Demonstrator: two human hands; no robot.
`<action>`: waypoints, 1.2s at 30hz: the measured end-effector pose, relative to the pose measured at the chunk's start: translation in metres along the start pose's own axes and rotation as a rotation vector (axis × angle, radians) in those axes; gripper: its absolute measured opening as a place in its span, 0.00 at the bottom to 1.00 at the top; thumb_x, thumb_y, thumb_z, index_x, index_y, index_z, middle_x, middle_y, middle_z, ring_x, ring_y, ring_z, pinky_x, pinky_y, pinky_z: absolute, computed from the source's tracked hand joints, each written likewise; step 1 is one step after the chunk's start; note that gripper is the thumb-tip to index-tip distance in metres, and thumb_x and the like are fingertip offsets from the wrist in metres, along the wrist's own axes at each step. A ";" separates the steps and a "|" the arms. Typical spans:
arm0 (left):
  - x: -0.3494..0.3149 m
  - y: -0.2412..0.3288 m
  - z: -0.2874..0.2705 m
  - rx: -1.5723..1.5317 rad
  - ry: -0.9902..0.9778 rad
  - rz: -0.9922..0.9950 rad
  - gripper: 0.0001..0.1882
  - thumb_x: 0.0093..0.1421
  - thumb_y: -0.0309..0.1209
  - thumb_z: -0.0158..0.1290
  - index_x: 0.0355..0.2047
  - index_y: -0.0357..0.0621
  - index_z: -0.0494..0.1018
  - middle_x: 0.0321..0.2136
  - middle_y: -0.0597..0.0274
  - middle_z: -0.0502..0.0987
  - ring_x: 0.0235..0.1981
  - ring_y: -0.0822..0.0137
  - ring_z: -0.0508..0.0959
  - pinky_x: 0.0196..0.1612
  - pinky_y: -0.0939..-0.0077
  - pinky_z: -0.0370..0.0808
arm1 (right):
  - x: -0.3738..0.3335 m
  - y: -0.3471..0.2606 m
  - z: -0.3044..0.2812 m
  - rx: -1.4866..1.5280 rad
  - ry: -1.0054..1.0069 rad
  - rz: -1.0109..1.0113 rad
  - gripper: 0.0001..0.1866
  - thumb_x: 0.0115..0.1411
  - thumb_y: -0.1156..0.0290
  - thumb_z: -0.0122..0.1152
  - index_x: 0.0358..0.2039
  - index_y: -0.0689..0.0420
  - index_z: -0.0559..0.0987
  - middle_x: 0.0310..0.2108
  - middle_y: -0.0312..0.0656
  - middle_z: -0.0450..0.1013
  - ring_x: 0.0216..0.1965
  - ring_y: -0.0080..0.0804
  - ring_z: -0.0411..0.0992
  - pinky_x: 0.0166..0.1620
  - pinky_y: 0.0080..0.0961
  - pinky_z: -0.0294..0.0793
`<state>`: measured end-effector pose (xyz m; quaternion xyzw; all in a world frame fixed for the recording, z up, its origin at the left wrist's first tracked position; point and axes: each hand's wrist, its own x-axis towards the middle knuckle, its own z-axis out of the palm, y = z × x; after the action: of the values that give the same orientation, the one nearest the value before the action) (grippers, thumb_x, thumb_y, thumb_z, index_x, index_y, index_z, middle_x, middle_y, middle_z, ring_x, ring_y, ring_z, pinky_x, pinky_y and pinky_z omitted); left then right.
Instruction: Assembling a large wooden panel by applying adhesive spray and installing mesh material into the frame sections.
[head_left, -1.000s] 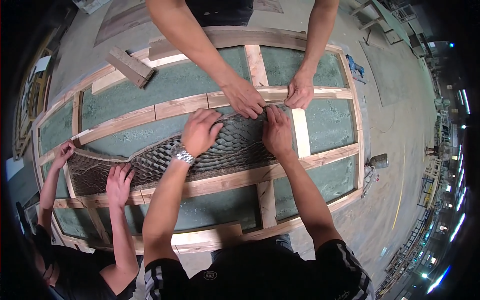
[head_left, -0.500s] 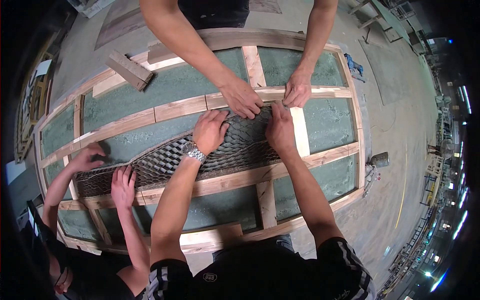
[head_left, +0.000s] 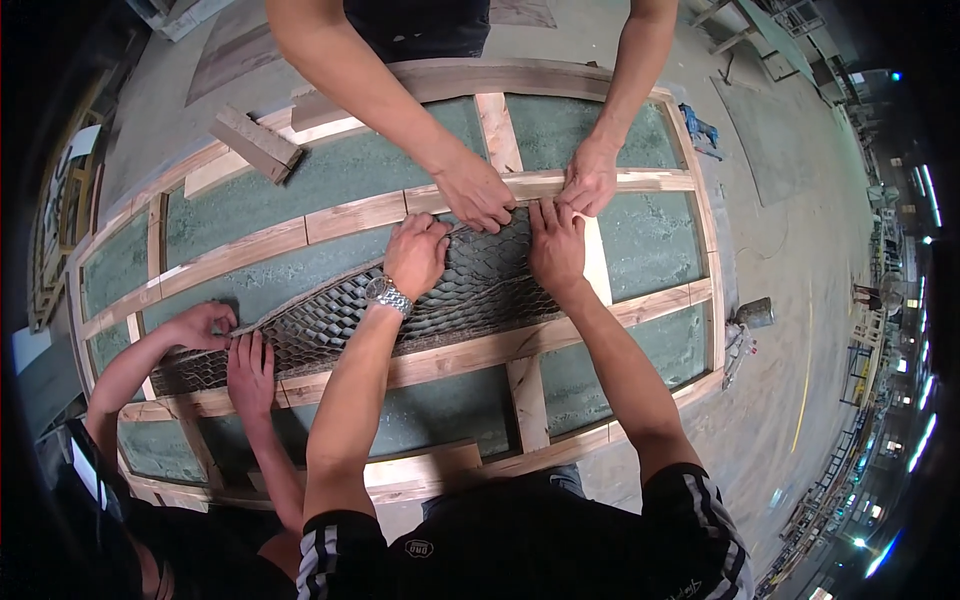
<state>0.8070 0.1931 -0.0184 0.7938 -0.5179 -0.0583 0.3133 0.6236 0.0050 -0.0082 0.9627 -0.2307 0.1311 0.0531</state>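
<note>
A dark honeycomb core sheet [head_left: 475,280] lies partly stretched in a long bay of the wooden frame [head_left: 440,366]. Its cells are wide toward the right and closely packed at the left. My left hand [head_left: 414,258], with a metal watch at the wrist, curls its fingers over the sheet's far edge. At the right end, my right hand [head_left: 557,245] grips the honeycomb, its fingertips at the far corner. A co-worker across from me has both hands [head_left: 478,190] at that same corner. Another co-worker's hands [head_left: 250,375] hold the packed left part.
Green-grey panel [head_left: 655,245] shows between the frame's slats. Loose wood blocks [head_left: 255,143] lie on the far left of the frame. A blue power tool [head_left: 700,130] sits by the far right corner. A dark cylinder [head_left: 756,313] stands beyond the right edge.
The left co-worker's farther hand has moved right along the honeycomb's edge, closer to their other hand. My hands keep their grip, with little movement along the sheet.
</note>
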 end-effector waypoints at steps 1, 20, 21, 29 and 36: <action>-0.001 0.001 0.000 0.003 0.001 0.002 0.12 0.58 0.28 0.59 0.42 0.44 0.81 0.36 0.55 0.76 0.44 0.52 0.76 0.47 0.57 0.73 | 0.000 -0.003 -0.001 0.002 0.004 0.000 0.25 0.56 0.73 0.58 0.55 0.59 0.75 0.55 0.45 0.71 0.55 0.46 0.67 0.52 0.43 0.66; -0.041 0.036 -0.028 0.034 0.229 -0.189 0.20 0.59 0.32 0.61 0.51 0.36 0.77 0.50 0.47 0.78 0.53 0.45 0.75 0.59 0.56 0.71 | -0.003 -0.017 0.007 0.024 -0.106 0.285 0.28 0.65 0.63 0.51 0.65 0.57 0.70 0.66 0.41 0.66 0.66 0.53 0.59 0.59 0.54 0.60; -0.045 0.037 -0.032 0.035 0.226 -0.190 0.20 0.59 0.32 0.61 0.51 0.36 0.77 0.50 0.47 0.78 0.53 0.45 0.75 0.59 0.56 0.71 | -0.005 -0.016 0.009 0.041 -0.101 0.289 0.27 0.66 0.63 0.49 0.64 0.58 0.69 0.65 0.42 0.67 0.66 0.55 0.58 0.60 0.57 0.58; -0.074 0.066 -0.056 0.012 0.375 -0.246 0.20 0.60 0.30 0.61 0.51 0.36 0.77 0.51 0.45 0.78 0.54 0.45 0.75 0.60 0.57 0.71 | 0.017 -0.021 -0.018 0.006 -0.439 0.266 0.30 0.69 0.55 0.48 0.68 0.52 0.67 0.69 0.41 0.63 0.69 0.57 0.56 0.63 0.65 0.56; -0.144 0.120 -0.083 0.009 0.414 -0.321 0.19 0.61 0.30 0.61 0.50 0.36 0.77 0.51 0.44 0.79 0.54 0.44 0.76 0.60 0.57 0.71 | -0.010 0.021 -0.026 0.228 -0.273 0.211 0.29 0.66 0.55 0.53 0.67 0.48 0.68 0.68 0.46 0.63 0.69 0.57 0.57 0.63 0.67 0.60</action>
<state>0.6810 0.3209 0.0813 0.8621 -0.3105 0.0589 0.3961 0.5996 -0.0056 0.0151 0.9417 -0.3192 0.0296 -0.1022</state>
